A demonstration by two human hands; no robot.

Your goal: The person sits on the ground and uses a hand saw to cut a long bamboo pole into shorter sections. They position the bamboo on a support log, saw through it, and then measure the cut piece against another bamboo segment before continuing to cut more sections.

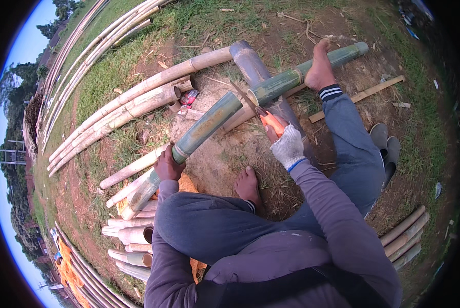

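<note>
My bare left hand (pixel 169 164) is wrapped round a green bamboo piece (pixel 209 126), which slants up and away from my left knee. In a whitish knitted glove, my right hand (pixel 287 146) grips the orange handle of a hand saw (pixel 272 123). The saw's blade reaches up and left into the gap between that piece and a second green bamboo length (pixel 277 86). Their cut ends stand apart. My bare right foot (pixel 320 66) presses on the second length, which lies across a thick grey bamboo post (pixel 250 62) on the ground.
Long dry bamboo poles (pixel 137 102) lie to the left, with short cut pieces (pixel 135 235) stacked by my left knee. A flat bamboo strip (pixel 358 97) and a pair of dark shoes (pixel 386 146) are at right. More bamboo (pixel 407 233) lies lower right.
</note>
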